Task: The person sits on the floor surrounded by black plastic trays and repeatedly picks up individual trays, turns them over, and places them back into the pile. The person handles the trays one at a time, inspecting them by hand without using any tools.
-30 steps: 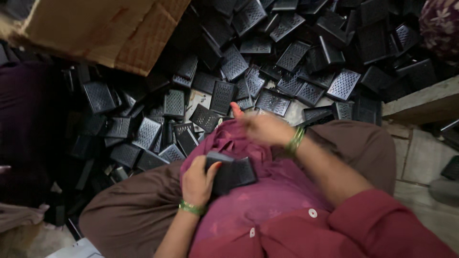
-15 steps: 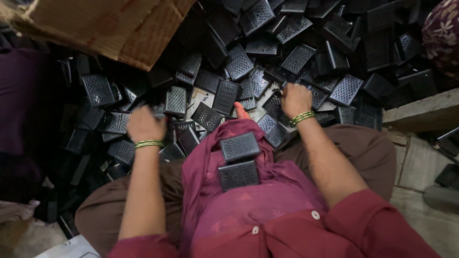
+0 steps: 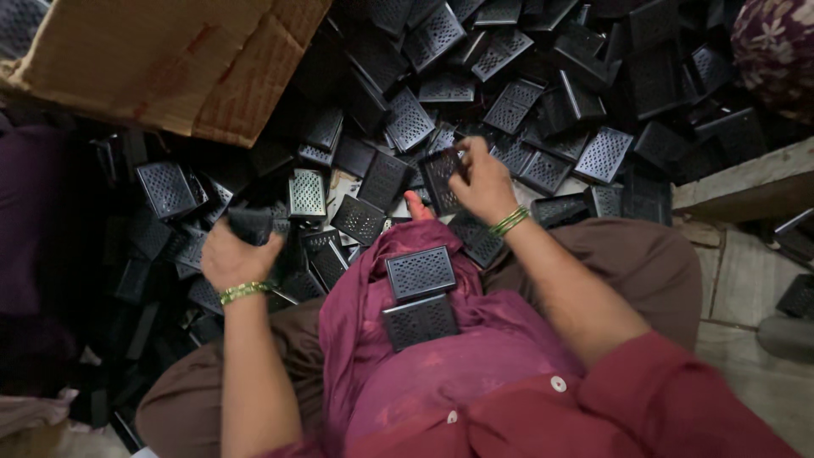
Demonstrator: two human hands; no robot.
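Observation:
I sit on the floor facing a big heap of black perforated plastic covers (image 3: 543,93). My left hand (image 3: 233,254), with a green bangle at the wrist, grips one black cover (image 3: 252,224) at the heap's left side. My right hand (image 3: 483,182) is lifted over the heap and holds another black cover (image 3: 441,180) by its edge. Two more black covers lie on the maroon cloth in my lap, one (image 3: 420,271) above the other (image 3: 421,321). A toe shows just in front of the lap.
A torn cardboard box (image 3: 170,64) leans over the heap at the upper left. A stone ledge (image 3: 746,182) runs along the right. Another person's floral sleeve (image 3: 776,42) shows at the top right corner. Brown trousers cover both my knees.
Both hands, which lay on the heap half a second ago, have each closed on a black cover and lifted slightly. A second earlier both hands were at my lap.

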